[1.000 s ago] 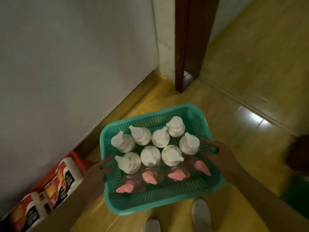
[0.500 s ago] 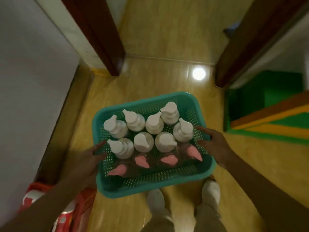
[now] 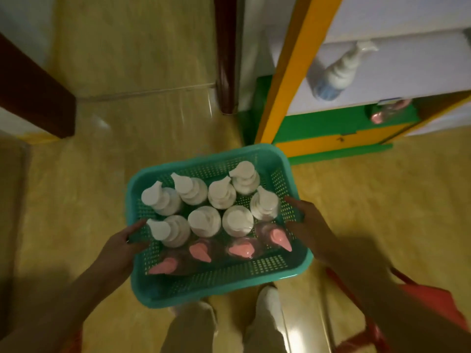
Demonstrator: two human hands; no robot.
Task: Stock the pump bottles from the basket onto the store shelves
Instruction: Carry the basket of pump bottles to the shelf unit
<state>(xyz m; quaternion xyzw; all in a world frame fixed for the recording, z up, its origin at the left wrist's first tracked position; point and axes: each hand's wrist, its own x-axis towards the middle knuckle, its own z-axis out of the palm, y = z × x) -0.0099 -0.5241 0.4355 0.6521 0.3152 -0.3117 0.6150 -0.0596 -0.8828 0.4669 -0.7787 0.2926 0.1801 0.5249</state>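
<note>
Your left hand grips the left rim of the teal basket, fingers curled over the edge, and your right hand grips the right rim the same way. So the basket sits between both hands, held above the floor. Inside it: white-pump bottles at the back, pink-pump bottles nearest you. The shelves are up right, one bottle already there.

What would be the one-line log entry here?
carrying | both hands grip teal basket | left hand | right hand | shelves ahead
</note>
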